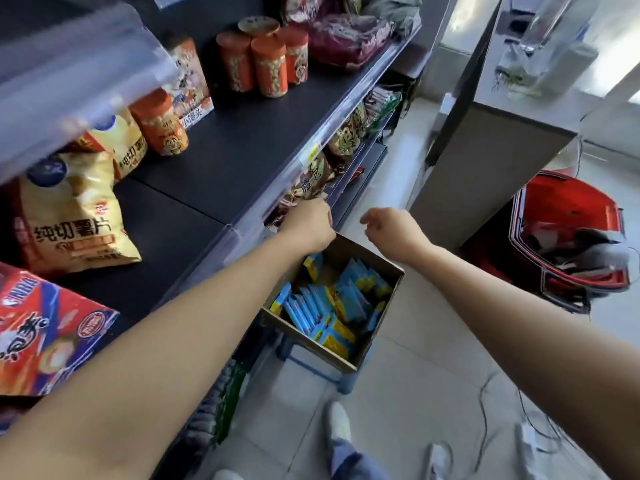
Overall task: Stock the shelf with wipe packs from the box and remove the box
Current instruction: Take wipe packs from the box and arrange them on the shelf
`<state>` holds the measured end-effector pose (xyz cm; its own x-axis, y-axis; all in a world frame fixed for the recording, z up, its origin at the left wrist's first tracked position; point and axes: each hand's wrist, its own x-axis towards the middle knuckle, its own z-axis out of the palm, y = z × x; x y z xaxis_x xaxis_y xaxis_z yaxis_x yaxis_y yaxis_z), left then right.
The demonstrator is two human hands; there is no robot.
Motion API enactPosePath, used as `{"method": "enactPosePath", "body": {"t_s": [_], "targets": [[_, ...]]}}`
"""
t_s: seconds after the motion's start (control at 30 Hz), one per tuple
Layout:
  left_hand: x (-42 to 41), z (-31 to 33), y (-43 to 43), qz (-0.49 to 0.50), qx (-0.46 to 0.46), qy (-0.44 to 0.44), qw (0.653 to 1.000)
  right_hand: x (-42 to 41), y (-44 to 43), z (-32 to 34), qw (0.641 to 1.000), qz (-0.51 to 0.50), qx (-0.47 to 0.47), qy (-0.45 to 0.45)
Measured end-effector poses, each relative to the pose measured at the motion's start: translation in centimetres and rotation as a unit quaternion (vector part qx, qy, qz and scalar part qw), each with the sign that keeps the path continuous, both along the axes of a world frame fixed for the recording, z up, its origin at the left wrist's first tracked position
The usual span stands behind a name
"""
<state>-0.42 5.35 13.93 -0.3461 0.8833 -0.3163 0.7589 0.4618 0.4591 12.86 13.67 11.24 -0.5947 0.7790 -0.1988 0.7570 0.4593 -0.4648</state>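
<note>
Dark shelf (221, 157) at ten o'clock, open cardboard box (349, 251) at six o'clock under both grips, blue-yellow wipe packs (322, 303) inside, left grip (306, 223) at shelf edge, fingers hidden, hold unclear, right grip (391, 230) loosely curled, empty

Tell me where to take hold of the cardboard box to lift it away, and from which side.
Take the cardboard box by its two long walls from above: left hand on the shelf-side wall, right hand on the aisle-side one. Its top is open and the rims bare, so hooking over them should work; the wipe packs lie loose inside, so keep it level.
</note>
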Motion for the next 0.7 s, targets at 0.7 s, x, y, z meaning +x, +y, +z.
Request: {"method": "enactPosePath", "body": {"t_s": [0.7], "targets": [[-2.0, -29.4, 5.9, 0.385, -0.117, -0.301, 0.865, -0.3, 6.6, -26.6, 0.975, -0.028, -0.147, -0.164]]}}
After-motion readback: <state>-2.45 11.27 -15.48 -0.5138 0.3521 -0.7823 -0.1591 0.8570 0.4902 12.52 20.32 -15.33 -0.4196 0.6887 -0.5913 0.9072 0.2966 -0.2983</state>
